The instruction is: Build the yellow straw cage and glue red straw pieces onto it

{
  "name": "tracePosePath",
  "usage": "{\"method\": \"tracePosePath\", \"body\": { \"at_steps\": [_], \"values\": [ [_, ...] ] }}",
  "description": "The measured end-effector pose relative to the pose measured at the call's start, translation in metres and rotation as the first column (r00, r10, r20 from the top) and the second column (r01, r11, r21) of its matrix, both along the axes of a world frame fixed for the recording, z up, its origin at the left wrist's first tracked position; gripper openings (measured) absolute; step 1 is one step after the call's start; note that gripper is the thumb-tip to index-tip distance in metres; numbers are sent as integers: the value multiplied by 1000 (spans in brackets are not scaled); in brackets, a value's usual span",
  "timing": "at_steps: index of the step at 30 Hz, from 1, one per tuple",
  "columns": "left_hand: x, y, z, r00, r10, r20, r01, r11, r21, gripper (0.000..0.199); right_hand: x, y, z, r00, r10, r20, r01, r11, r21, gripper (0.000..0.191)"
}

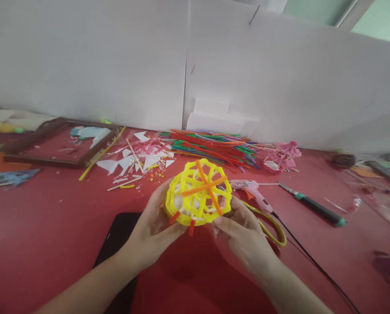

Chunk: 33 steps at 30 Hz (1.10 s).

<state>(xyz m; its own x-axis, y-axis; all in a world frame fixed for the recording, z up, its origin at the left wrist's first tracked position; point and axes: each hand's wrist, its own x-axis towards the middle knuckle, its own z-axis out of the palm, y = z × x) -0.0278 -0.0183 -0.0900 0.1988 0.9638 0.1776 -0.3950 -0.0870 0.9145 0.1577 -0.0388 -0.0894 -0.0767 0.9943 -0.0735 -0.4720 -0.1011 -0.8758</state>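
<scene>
Between my two hands is a round yellow lattice craft piece (195, 213), built from pipe-cleaner-like strips, with two orange strips crossed on its face and two short red-orange ends at the lower edge. Something white shows through its openings. My left hand (152, 231) is closed on its left side, thumb along the bottom. My right hand (242, 226) grips the lower right edge between thumb and fingers. Just beyond my right hand lie a pink glue gun (255, 194) and yellow-handled scissors (276, 226), partly hidden. A dark flat phone or tablet (123, 231) lies under my left forearm.
On the red table (51, 244), a bundle of coloured pipe cleaners (208, 146) lies by the wall. Paper scraps (145, 157) and a brown frame (51, 163) are at left. A green-black utility knife (319, 209), pink paper umbrellas (283, 155) and a black cord (313, 259) lie at right.
</scene>
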Motion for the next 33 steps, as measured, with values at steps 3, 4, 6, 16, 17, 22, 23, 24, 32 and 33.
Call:
{"method": "tracePosePath", "body": {
  "at_steps": [3, 4, 6, 16, 17, 22, 23, 24, 32, 33],
  "values": [
    [1, 0, 1, 1000, -16, 11, 16, 1000, 2, 65, -1, 0, 2, 1000, -2, -30, 1, 1000, -6, 27],
    [1, 0, 2, 1000, -19, 13, 19, 1000, 0, 65, -1, -1, 3, 999, 2, -35, -2, 1000, -8, 27],
    [1, -1, 4, 1000, -30, 8, 30, 1000, -8, 64, -2, 0, 3, 999, 11, -34, -12, 1000, -10, 29],
    [0, -2, 2, 998, -59, -2, 59, 998, -23, 63, -2, 0, 4, 1000, 5, -22, -6, 1000, -30, 30],
    [0, -1, 0, 999, -44, 3, 45, 998, -41, 64, -1, 0, 6, 1000, 9, -15, -9, 1000, -26, 30],
    [-4, 1, 0, 999, -14, 39, 20, 986, -168, 70, 6, 1, 11, 996, -65, 57, 64, 998, 29, 26],
    [-4, 1, 1, 999, -25, 44, 33, 982, -187, 70, 7, 1, 11, 988, -109, 106, 104, 993, 46, 24],
    [-5, 2, 3, 998, -41, 48, 50, 978, -204, 69, 8, 1, 10, 975, -153, 163, 144, 987, 66, 22],
    [-8, -1, -6, 979, -188, 83, 203, 950, -238, 65, 4, -1, 0, 928, -116, 354, 52, 981, 185, 19],
    [-8, -2, -8, 980, -182, 79, 196, 951, -241, 64, 4, -2, -1, 916, -118, 384, 49, 982, 184, 17]
  ]
}}
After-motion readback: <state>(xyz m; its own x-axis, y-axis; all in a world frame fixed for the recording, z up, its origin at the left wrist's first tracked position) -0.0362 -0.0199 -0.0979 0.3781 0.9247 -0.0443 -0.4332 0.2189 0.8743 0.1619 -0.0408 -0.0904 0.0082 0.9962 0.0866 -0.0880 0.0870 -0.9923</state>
